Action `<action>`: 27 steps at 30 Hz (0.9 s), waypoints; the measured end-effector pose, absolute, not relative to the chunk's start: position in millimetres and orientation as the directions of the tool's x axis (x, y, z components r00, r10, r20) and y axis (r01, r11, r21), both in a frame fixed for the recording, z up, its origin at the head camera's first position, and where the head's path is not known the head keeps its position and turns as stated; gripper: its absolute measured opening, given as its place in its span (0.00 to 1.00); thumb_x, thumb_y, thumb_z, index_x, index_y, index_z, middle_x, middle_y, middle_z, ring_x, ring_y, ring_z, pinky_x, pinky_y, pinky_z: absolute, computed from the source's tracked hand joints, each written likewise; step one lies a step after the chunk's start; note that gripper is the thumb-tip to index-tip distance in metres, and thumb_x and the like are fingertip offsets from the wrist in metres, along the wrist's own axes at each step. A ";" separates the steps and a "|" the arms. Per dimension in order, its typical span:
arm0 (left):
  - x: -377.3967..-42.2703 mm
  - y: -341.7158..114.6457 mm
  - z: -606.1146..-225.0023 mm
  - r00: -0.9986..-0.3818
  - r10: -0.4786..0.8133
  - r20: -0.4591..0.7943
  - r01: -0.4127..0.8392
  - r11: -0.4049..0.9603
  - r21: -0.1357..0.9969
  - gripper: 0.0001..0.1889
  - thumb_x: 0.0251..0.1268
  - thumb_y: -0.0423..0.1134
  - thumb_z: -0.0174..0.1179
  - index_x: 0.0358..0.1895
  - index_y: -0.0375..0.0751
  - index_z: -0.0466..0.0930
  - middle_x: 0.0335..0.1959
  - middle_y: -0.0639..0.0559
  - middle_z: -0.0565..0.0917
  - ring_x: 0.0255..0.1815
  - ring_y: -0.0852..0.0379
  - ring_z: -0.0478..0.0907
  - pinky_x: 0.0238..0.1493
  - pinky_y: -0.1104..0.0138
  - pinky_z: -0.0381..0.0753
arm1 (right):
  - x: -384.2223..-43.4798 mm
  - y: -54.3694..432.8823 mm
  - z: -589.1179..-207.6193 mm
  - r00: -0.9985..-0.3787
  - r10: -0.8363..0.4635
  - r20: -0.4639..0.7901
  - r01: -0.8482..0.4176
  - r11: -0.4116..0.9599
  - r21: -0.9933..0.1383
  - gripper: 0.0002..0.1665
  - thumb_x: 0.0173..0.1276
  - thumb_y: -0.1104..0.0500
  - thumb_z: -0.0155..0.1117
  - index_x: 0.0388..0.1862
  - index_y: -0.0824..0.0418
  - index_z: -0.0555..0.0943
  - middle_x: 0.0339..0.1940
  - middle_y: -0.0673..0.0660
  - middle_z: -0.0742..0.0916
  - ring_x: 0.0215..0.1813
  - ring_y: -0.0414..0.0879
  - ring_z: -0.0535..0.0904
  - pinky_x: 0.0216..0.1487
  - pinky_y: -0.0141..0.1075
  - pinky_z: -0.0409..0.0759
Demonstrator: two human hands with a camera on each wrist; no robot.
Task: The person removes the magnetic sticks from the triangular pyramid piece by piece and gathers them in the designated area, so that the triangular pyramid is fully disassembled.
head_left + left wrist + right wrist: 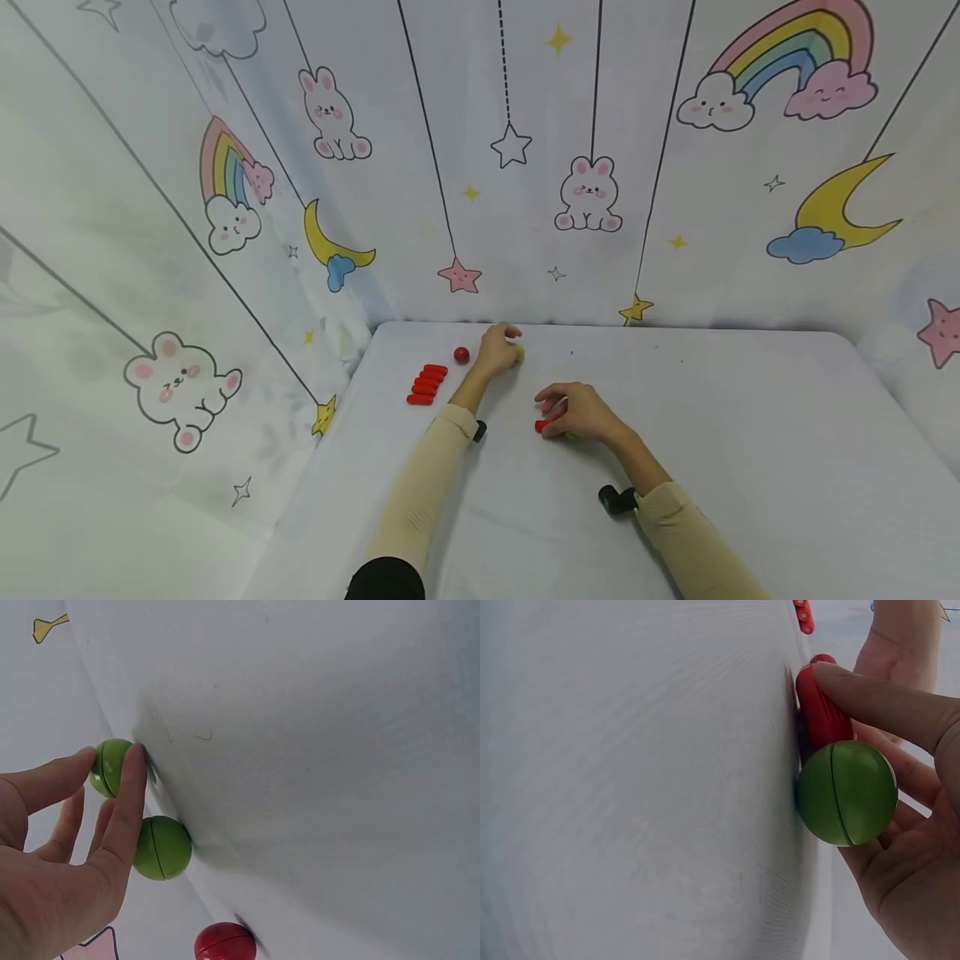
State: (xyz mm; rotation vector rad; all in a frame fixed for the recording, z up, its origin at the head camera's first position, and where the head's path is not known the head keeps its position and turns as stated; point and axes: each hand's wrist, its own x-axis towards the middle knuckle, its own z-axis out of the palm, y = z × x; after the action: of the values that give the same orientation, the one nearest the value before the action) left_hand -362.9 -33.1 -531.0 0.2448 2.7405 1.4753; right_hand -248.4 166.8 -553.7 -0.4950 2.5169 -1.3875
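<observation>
At the far side of the white table, my left hand [497, 348] pinches a green ball [110, 766] between thumb and fingertips. A second green ball [163, 849] sits right beside those fingers. Nearer the middle, my right hand [591, 413] grips a short red ridged cylinder [823, 706] low over the table, thumb on its near face. Another green ball [847, 793] is at the end of this cylinder, close under the right palm; whether the two are joined I cannot tell. Each ball in the wrist views has a seam line around it.
Left of my left forearm, several red cylinders [424, 390] lie in a slanted row. A red ball [461, 355] stands just beyond them. The white table [750, 450] meets a printed curtain [525, 250] at its far edge. Black wrist cameras hang at both wrists.
</observation>
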 end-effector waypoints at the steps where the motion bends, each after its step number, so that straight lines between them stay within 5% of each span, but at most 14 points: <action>1: -362.7 -33.3 -531.1 -0.987 0.149 0.055 0.128 0.539 0.832 0.22 0.58 0.20 0.65 0.57 0.31 0.81 0.59 0.40 0.81 0.53 0.48 0.83 0.36 0.69 0.85 | -248.3 166.6 -553.7 -0.917 -0.397 -0.032 -0.184 0.494 -0.850 0.30 0.52 0.64 0.86 0.55 0.59 0.86 0.39 0.51 0.87 0.39 0.43 0.87 0.41 0.37 0.87; 11: -354.2 -39.7 -527.1 -0.987 0.148 0.067 0.131 0.475 0.870 0.23 0.59 0.21 0.67 0.60 0.30 0.79 0.64 0.34 0.76 0.57 0.42 0.83 0.41 0.64 0.89 | -246.2 167.5 -545.6 -0.911 -0.411 -0.043 -0.195 0.519 -0.832 0.30 0.53 0.64 0.86 0.56 0.60 0.86 0.41 0.53 0.88 0.41 0.43 0.86 0.42 0.38 0.86; 19: -330.5 -59.4 -515.0 -0.992 0.107 0.072 0.102 0.307 0.946 0.24 0.63 0.22 0.67 0.63 0.37 0.79 0.63 0.40 0.80 0.61 0.44 0.83 0.50 0.59 0.89 | -246.3 169.4 -530.1 -0.921 -0.383 -0.062 -0.193 0.590 -0.784 0.25 0.61 0.60 0.81 0.57 0.59 0.85 0.44 0.54 0.89 0.46 0.45 0.85 0.49 0.43 0.86; 27: -307.0 -75.9 -502.8 -0.983 0.166 0.078 0.101 0.140 0.985 0.23 0.70 0.23 0.64 0.66 0.31 0.74 0.64 0.37 0.78 0.62 0.41 0.82 0.52 0.58 0.88 | -240.0 171.9 -527.7 -0.927 -0.367 -0.079 -0.177 0.612 -0.771 0.23 0.64 0.59 0.79 0.57 0.59 0.85 0.45 0.54 0.88 0.48 0.47 0.84 0.50 0.44 0.86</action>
State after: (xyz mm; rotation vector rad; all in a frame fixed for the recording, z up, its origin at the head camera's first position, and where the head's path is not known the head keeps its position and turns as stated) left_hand -307.0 -75.9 -502.8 0.2741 2.3331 2.0099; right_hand -240.0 171.9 -527.7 -0.4475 2.6094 -1.2107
